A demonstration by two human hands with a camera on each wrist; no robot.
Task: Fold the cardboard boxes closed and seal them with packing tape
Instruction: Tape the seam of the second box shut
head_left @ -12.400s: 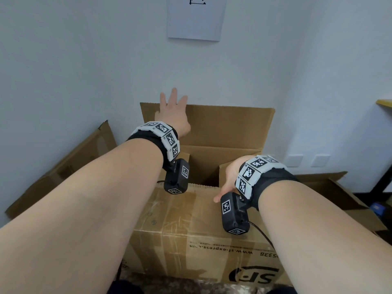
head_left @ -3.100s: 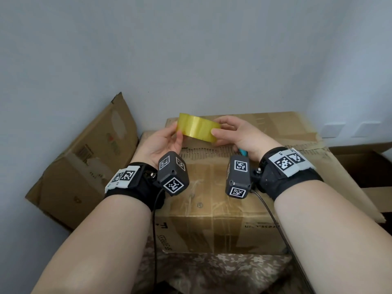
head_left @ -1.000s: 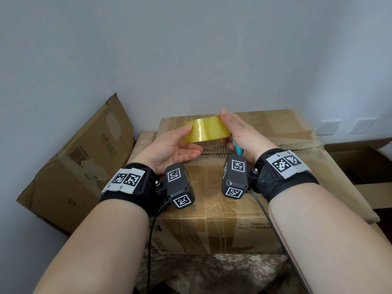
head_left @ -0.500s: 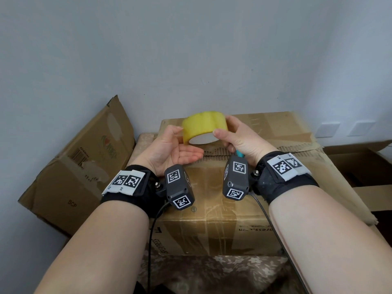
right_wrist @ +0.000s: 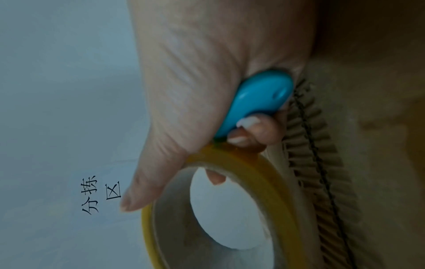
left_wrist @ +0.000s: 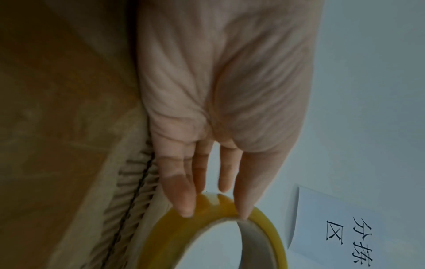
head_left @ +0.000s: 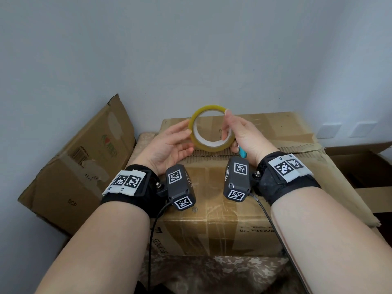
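Two cardboard boxes [head_left: 222,209] against pale wall [head_left: 191,49].

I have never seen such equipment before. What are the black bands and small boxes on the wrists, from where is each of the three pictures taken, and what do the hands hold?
No machine here: a person works with bare hands. The black bands carry small cameras and printed marker squares. The big picture comes from a camera on the head, looking down; the other two come from the wrist cameras, looking along each palm.

The left hand touches the outside of a yellow tape roll with straight fingers. The right hand grips the roll, thumb on its rim and a finger through its hole, and also holds a small blue tool with its curled fingers; what the tool is cannot be told.

Under the hands stands a closed cardboard box. Another box leans at the left. An open box is at the right.
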